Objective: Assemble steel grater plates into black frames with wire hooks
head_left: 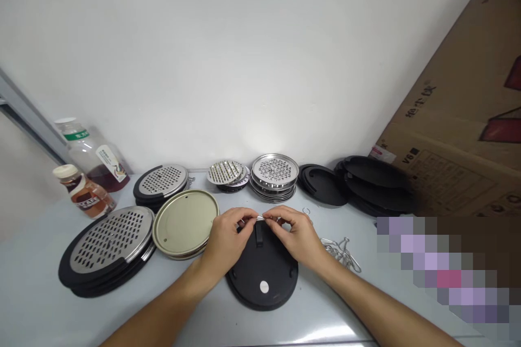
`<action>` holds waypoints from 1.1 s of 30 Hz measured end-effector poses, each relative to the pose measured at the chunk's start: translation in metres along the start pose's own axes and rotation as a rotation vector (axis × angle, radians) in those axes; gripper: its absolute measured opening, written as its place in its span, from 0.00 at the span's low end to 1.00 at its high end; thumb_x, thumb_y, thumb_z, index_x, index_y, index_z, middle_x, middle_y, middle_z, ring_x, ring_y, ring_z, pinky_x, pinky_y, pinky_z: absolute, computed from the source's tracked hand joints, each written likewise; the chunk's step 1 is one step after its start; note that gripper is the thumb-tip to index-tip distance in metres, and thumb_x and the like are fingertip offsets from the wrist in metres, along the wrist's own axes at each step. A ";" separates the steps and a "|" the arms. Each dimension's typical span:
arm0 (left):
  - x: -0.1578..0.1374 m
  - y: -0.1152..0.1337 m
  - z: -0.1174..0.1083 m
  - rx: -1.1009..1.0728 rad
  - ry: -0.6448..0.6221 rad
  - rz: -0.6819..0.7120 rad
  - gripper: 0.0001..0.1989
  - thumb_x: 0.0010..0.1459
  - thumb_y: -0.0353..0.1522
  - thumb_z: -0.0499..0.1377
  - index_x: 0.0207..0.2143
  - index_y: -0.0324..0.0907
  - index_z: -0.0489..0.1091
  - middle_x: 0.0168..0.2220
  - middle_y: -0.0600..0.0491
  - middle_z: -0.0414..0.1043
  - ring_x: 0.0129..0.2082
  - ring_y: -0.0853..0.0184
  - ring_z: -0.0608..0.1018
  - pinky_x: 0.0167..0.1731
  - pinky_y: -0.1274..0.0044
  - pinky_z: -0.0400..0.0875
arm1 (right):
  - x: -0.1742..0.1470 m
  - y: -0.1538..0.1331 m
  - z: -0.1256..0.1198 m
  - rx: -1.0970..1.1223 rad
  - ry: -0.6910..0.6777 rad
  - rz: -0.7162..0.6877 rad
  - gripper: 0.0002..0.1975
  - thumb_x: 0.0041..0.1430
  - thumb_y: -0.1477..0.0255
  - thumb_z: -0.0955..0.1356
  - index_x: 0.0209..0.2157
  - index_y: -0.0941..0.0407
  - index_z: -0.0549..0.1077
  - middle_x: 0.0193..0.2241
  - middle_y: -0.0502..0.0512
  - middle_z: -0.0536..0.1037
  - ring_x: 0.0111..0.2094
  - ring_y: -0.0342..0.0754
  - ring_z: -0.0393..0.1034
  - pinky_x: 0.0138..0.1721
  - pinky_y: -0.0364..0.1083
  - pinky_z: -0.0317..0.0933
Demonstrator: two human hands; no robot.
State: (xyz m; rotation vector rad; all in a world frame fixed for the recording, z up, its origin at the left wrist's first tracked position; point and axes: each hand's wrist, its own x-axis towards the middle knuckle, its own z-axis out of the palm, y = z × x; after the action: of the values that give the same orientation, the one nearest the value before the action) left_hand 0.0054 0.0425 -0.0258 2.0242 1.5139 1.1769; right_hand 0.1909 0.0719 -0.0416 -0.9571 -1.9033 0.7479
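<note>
A round black plate [264, 268] lies on the table before me, with a white round sticker and a raised slot near its far edge. Both hands meet over that far edge. My left hand [234, 233] and my right hand [291, 230] each pinch one end of a small silvery metal wire piece [260, 218], mostly covered by the fingertips. Whether it touches the plate I cannot tell. To the right of my right hand is a tangle of bent metal wire hooks [342, 254], with a thin wire ring [306, 211] behind it.
Black-rimmed grater discs [112, 241] and gold-coloured round trays [185, 222] are stacked at left, near two bottles [91, 195]. Metal grater discs [274, 171] and black plates [378, 173] line the wall. A cardboard box [459, 119] leans at right; a pixelated patch covers the lower right.
</note>
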 end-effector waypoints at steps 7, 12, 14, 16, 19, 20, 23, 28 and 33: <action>0.000 -0.011 0.008 0.111 -0.016 0.039 0.09 0.60 0.25 0.56 0.37 0.43 0.74 0.34 0.53 0.78 0.35 0.64 0.78 0.39 0.74 0.71 | 0.002 0.011 0.007 -0.124 0.023 -0.087 0.11 0.58 0.79 0.66 0.38 0.53 0.79 0.35 0.55 0.81 0.40 0.53 0.73 0.44 0.52 0.66; -0.003 -0.014 0.010 0.189 -0.015 0.085 0.10 0.60 0.23 0.55 0.38 0.43 0.74 0.37 0.51 0.78 0.39 0.61 0.78 0.43 0.70 0.70 | 0.002 0.011 0.010 -0.154 -0.015 -0.107 0.12 0.59 0.80 0.66 0.38 0.53 0.79 0.35 0.55 0.81 0.40 0.52 0.72 0.44 0.51 0.66; -0.004 -0.014 0.010 0.216 -0.023 0.098 0.10 0.60 0.23 0.55 0.38 0.43 0.74 0.36 0.50 0.78 0.38 0.61 0.77 0.42 0.69 0.70 | 0.001 0.011 0.009 -0.169 -0.027 -0.109 0.13 0.58 0.81 0.65 0.38 0.53 0.79 0.35 0.55 0.81 0.40 0.53 0.72 0.44 0.52 0.66; -0.004 -0.014 0.010 0.237 -0.032 0.109 0.10 0.60 0.22 0.55 0.37 0.42 0.74 0.35 0.51 0.78 0.37 0.61 0.77 0.41 0.70 0.70 | 0.001 0.012 0.009 -0.175 -0.034 -0.112 0.14 0.58 0.81 0.65 0.39 0.53 0.80 0.35 0.55 0.81 0.40 0.53 0.72 0.44 0.52 0.66; -0.005 -0.013 0.009 0.255 -0.050 0.128 0.11 0.60 0.22 0.55 0.38 0.43 0.74 0.35 0.51 0.78 0.38 0.61 0.77 0.41 0.70 0.71 | 0.001 0.013 0.010 -0.182 -0.038 -0.115 0.15 0.57 0.82 0.65 0.39 0.52 0.80 0.35 0.55 0.81 0.39 0.52 0.72 0.43 0.52 0.67; -0.005 -0.013 0.008 0.258 -0.059 0.136 0.12 0.60 0.22 0.55 0.39 0.43 0.74 0.36 0.51 0.78 0.38 0.61 0.77 0.41 0.69 0.71 | 0.001 0.013 0.010 -0.184 -0.035 -0.115 0.16 0.56 0.83 0.65 0.39 0.52 0.80 0.35 0.55 0.81 0.39 0.53 0.72 0.43 0.52 0.67; -0.008 -0.011 0.004 0.263 -0.091 0.162 0.14 0.61 0.21 0.54 0.43 0.43 0.74 0.39 0.50 0.78 0.40 0.60 0.77 0.43 0.68 0.72 | 0.001 0.012 0.010 -0.175 -0.032 -0.122 0.16 0.56 0.83 0.65 0.39 0.52 0.81 0.35 0.55 0.81 0.40 0.53 0.72 0.43 0.53 0.67; -0.015 -0.012 0.000 0.284 -0.141 0.211 0.19 0.62 0.21 0.52 0.52 0.43 0.71 0.45 0.48 0.76 0.45 0.59 0.75 0.46 0.65 0.72 | 0.001 0.013 0.011 -0.174 -0.044 -0.135 0.17 0.58 0.84 0.65 0.40 0.51 0.81 0.35 0.55 0.80 0.39 0.52 0.71 0.43 0.52 0.67; -0.017 -0.014 0.002 0.294 -0.146 0.219 0.19 0.62 0.20 0.52 0.51 0.43 0.72 0.44 0.48 0.76 0.43 0.60 0.76 0.45 0.66 0.74 | 0.001 0.013 0.011 -0.174 -0.070 -0.151 0.18 0.61 0.82 0.64 0.42 0.50 0.81 0.36 0.55 0.80 0.40 0.52 0.71 0.43 0.51 0.67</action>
State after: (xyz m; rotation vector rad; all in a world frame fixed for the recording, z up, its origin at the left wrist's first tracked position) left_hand -0.0035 0.0329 -0.0433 2.4637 1.4947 0.8977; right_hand 0.1854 0.0780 -0.0568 -0.8895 -2.1028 0.5402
